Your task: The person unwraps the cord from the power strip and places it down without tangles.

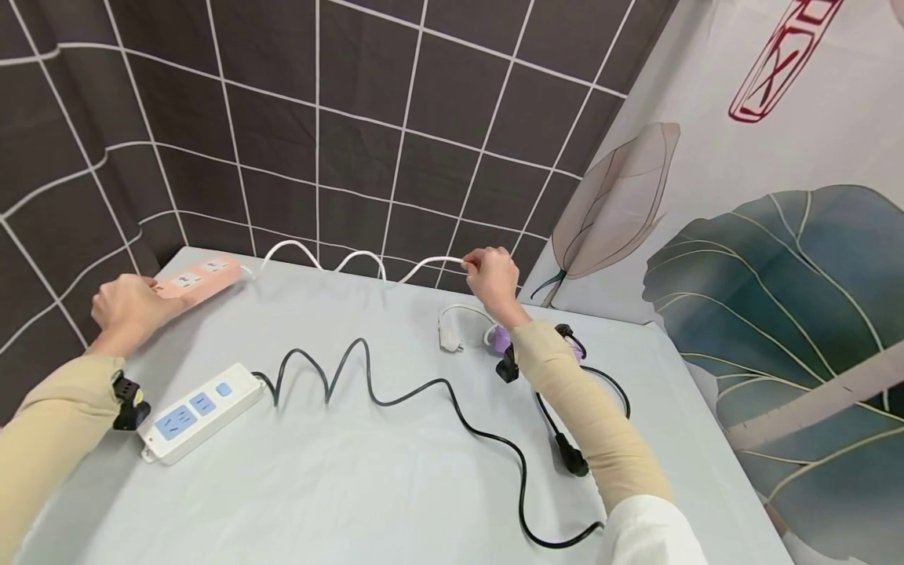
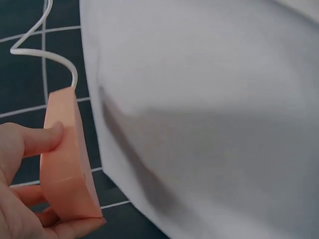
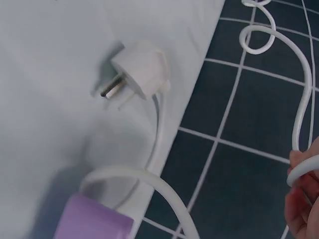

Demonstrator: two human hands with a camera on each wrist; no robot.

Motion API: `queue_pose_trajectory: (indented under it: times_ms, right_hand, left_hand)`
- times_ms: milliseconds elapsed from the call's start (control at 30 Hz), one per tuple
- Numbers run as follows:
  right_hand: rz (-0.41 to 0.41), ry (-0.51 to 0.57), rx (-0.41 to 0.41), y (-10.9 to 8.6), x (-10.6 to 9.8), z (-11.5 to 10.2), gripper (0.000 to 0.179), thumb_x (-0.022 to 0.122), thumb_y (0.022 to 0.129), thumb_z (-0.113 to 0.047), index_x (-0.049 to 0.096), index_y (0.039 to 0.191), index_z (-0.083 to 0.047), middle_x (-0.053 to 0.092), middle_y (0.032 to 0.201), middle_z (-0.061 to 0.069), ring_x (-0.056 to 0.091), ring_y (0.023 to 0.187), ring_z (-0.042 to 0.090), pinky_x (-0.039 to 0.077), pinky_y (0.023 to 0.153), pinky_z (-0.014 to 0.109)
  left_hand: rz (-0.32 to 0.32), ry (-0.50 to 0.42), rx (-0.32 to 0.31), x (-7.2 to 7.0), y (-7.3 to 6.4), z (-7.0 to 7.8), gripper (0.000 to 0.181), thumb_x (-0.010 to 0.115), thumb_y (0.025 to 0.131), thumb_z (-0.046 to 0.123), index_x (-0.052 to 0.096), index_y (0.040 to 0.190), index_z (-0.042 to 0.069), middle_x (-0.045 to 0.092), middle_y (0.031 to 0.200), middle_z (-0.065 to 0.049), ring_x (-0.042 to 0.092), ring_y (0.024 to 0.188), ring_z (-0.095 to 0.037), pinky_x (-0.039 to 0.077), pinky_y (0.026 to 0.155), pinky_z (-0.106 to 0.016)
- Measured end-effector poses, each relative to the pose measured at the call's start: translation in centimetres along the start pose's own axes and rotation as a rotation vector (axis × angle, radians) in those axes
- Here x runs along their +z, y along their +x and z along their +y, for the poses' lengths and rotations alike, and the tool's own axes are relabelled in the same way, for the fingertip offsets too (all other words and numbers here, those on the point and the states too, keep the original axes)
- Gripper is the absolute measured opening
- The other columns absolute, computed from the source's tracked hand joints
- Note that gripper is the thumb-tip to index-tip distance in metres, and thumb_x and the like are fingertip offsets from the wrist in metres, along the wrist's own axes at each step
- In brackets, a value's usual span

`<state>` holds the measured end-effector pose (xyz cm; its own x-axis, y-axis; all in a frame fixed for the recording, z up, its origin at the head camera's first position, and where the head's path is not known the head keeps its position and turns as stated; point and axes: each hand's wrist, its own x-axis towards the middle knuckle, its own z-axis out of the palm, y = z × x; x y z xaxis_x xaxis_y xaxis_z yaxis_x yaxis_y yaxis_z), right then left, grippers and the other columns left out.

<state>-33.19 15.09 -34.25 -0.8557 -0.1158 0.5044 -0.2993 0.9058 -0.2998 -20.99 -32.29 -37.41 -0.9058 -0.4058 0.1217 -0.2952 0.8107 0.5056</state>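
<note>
My left hand [image 1: 127,306] grips one end of an orange power strip [image 1: 205,278] over the table's back left corner. In the left wrist view, the thumb lies on one face of the strip [image 2: 70,159] and fingers wrap beneath it. A wavy white cord [image 1: 363,253] runs from the strip to my right hand [image 1: 492,275], which pinches it near the back edge. The right wrist view shows the cord [image 3: 301,64] passing between the fingers. Below that hand lie a white plug [image 1: 450,337] and a purple piece [image 1: 500,339], partly hidden by the forearm.
A white power strip with blue sockets [image 1: 201,412] lies at the left front. Its black cord [image 1: 452,400] winds across the table [image 1: 318,502] to the right. A black plug [image 1: 570,455] sits beside the right forearm. A dark gridded curtain [image 1: 360,141] hangs behind.
</note>
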Motion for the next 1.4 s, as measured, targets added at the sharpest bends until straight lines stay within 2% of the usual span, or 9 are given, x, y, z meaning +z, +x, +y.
queue_pose_trajectory:
  times_ms: [200, 367, 500, 633, 833, 1000, 1100, 1267, 1400]
  right_hand:
    - [-0.088, -0.069, -0.096, -0.8, 1.3, -1.0, 0.010, 0.070, 0.088, -0.024, 0.077, 0.093, -0.020, 0.071, 0.089, -0.001, 0.062, 0.085, 0.020, 0.050, 0.064, 0.039]
    - [-0.133, -0.086, -0.169, -1.3, 2.4, -2.3, 0.012, 0.070, 0.087, -0.025, 0.077, 0.095, -0.020, 0.071, 0.091, -0.003, 0.066, 0.084, 0.018, 0.052, 0.066, 0.036]
    - [-0.153, -0.087, -0.210, -1.7, 3.3, -3.6, 0.015, 0.073, 0.083, -0.025, 0.077, 0.096, -0.019, 0.072, 0.092, -0.002, 0.067, 0.080, 0.015, 0.052, 0.065, 0.031]
    - [-0.171, -0.087, -0.226, -2.0, 4.1, -4.8, 0.019, 0.075, 0.080, -0.026, 0.076, 0.097, -0.019, 0.073, 0.092, -0.003, 0.067, 0.077, 0.013, 0.051, 0.064, 0.028]
    - [-0.277, -0.095, -0.184, -2.3, 4.4, -5.9, 0.022, 0.075, 0.081, -0.028, 0.075, 0.101, -0.021, 0.074, 0.094, -0.006, 0.067, 0.076, 0.014, 0.047, 0.058, 0.027]
    - [-0.422, -0.105, -0.154, -2.6, 4.4, -6.0, 0.024, 0.074, 0.083, -0.025, 0.073, 0.106, -0.019, 0.074, 0.095, -0.004, 0.067, 0.078, 0.016, 0.048, 0.061, 0.028]
    - [-0.486, -0.104, -0.115, -2.8, 4.6, -5.7, 0.025, 0.074, 0.084, -0.021, 0.072, 0.108, -0.019, 0.074, 0.098, -0.002, 0.068, 0.082, 0.018, 0.051, 0.065, 0.030]
    - [-0.560, -0.067, -0.048, -3.0, 5.2, -5.2, 0.029, 0.072, 0.085, -0.017, 0.070, 0.113, -0.016, 0.074, 0.102, 0.002, 0.069, 0.087, 0.019, 0.053, 0.068, 0.031]
    - [-0.602, -0.023, 0.008, -3.1, 5.4, -5.1, 0.030, 0.070, 0.087, -0.020, 0.069, 0.116, -0.013, 0.073, 0.103, 0.003, 0.068, 0.089, 0.018, 0.051, 0.070, 0.028]
  left_hand:
    - [-0.049, -0.003, -0.068, 0.9, -0.1, -0.9, 0.063, 0.058, 0.084, 0.035, 0.049, 0.108, -0.023, 0.046, 0.109, -0.047, 0.042, 0.100, -0.061, 0.037, 0.074, -0.060]
    - [-0.091, 0.024, -0.112, 1.1, 0.0, -1.0, 0.069, 0.055, 0.087, 0.031, 0.039, 0.110, -0.032, 0.039, 0.112, -0.054, 0.038, 0.107, -0.065, 0.036, 0.075, -0.061]
    - [-0.114, 0.041, -0.126, 1.1, 0.1, -1.0, 0.068, 0.053, 0.087, 0.029, 0.037, 0.109, -0.033, 0.037, 0.113, -0.057, 0.035, 0.111, -0.067, 0.035, 0.076, -0.059]
    - [-0.154, 0.044, -0.160, 1.1, 0.1, -0.8, 0.067, 0.050, 0.087, 0.028, 0.035, 0.110, -0.033, 0.034, 0.114, -0.057, 0.031, 0.115, -0.068, 0.034, 0.082, -0.061]
    - [-0.201, 0.106, -0.163, 0.8, 0.2, -0.9, 0.068, 0.046, 0.086, 0.027, 0.033, 0.112, -0.035, 0.033, 0.113, -0.058, 0.031, 0.114, -0.069, 0.036, 0.085, -0.061]
    - [-0.235, 0.199, -0.183, 0.8, 0.4, -1.5, 0.066, 0.045, 0.081, 0.023, 0.033, 0.112, -0.034, 0.037, 0.106, -0.052, 0.039, 0.103, -0.063, 0.041, 0.072, -0.054]
    - [-0.251, 0.234, -0.155, 0.7, 0.4, -1.5, 0.066, 0.045, 0.079, 0.022, 0.034, 0.111, -0.035, 0.040, 0.099, -0.049, 0.042, 0.097, -0.061, 0.039, 0.066, -0.049]
    - [-0.257, 0.242, -0.091, 0.4, 0.3, -1.2, 0.063, 0.044, 0.081, 0.022, 0.039, 0.107, -0.034, 0.043, 0.094, -0.047, 0.045, 0.092, -0.061, 0.039, 0.065, -0.050]
    - [-0.276, 0.225, -0.085, 0.3, 0.2, -1.1, 0.062, 0.043, 0.082, 0.023, 0.039, 0.108, -0.033, 0.042, 0.094, -0.046, 0.045, 0.093, -0.061, 0.041, 0.066, -0.051]
